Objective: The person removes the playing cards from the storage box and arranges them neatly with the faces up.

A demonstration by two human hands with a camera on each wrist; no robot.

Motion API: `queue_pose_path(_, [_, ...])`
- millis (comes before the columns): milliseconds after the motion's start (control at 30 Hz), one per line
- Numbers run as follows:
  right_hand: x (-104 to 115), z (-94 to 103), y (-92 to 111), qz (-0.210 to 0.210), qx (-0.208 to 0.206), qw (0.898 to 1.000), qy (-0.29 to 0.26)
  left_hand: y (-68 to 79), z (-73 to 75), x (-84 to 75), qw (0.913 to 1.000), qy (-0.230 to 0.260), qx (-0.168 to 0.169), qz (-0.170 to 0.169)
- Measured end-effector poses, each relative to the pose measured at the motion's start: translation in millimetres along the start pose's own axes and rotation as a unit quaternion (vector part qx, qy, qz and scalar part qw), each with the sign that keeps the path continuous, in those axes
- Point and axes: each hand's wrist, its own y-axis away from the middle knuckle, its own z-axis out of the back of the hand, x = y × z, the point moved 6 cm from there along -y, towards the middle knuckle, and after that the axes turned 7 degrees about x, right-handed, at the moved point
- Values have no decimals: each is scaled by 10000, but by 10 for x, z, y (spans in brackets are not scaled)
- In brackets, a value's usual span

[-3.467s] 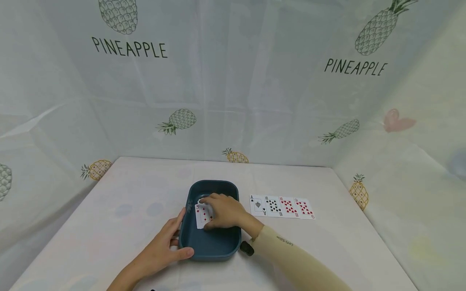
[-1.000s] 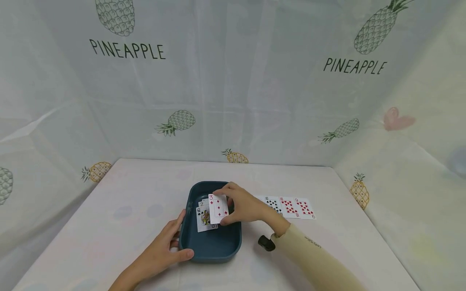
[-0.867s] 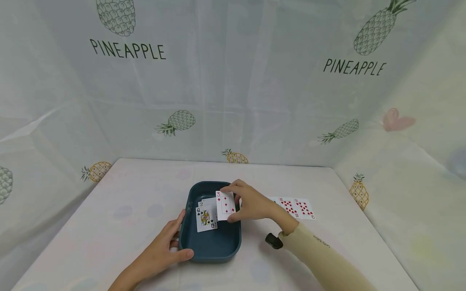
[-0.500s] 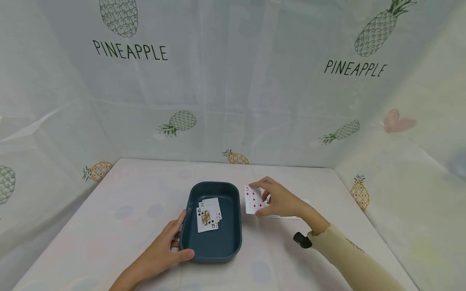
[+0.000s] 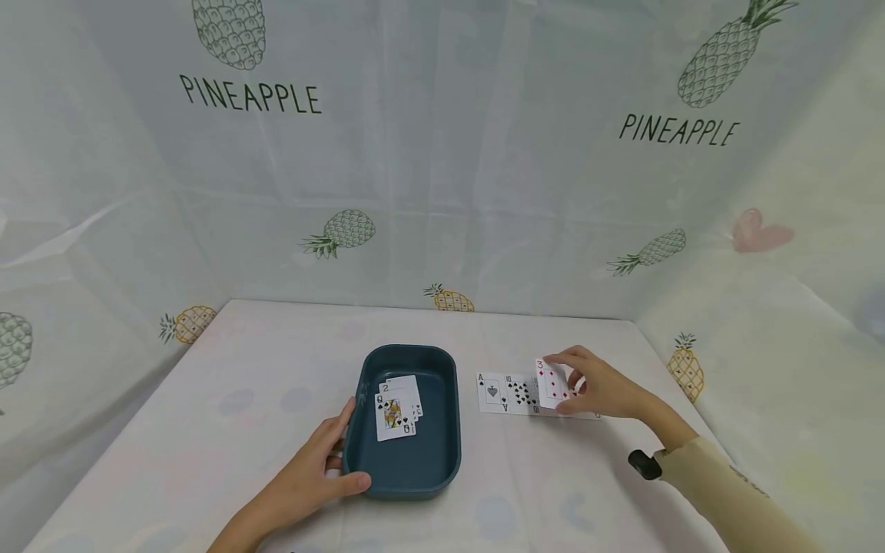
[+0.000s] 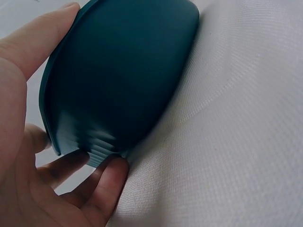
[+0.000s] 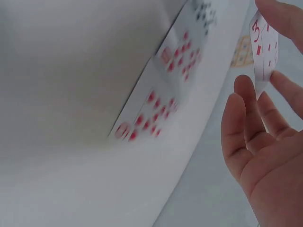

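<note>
Right grip pinched on the three of diamonds, held over a row of cards; left grip clamped on the tray.
The right hand (image 5: 608,388) pinches the three of diamonds (image 5: 551,382) by its edges between thumb and fingers, the card tilted and its face showing. Under it, the row lies face up on the table (image 5: 276,430): the ace (image 5: 492,392), a black ten (image 5: 517,392) and two red-pip cards (image 7: 151,116), blurred in the right wrist view. The left hand (image 5: 304,476) holds the blue tray (image 5: 408,468), thumb at the rim, fingers against the outer wall. Inside the tray, the queen of spades (image 5: 390,415) overlaps other cards, one a two. Behind the table hangs a pineapple-print cloth (image 5: 484,153).
</note>
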Motion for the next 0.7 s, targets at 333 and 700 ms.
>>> queue_pose_path(333, [-560, 141, 396, -702, 429, 9966, -51, -15, 0, 26, 10000, -63, -10, -19])
queue_pose_path(700, [-907, 232, 614, -1165, 725, 9905, -2, -7, -9, 29, 10000, -52, 4, 58])
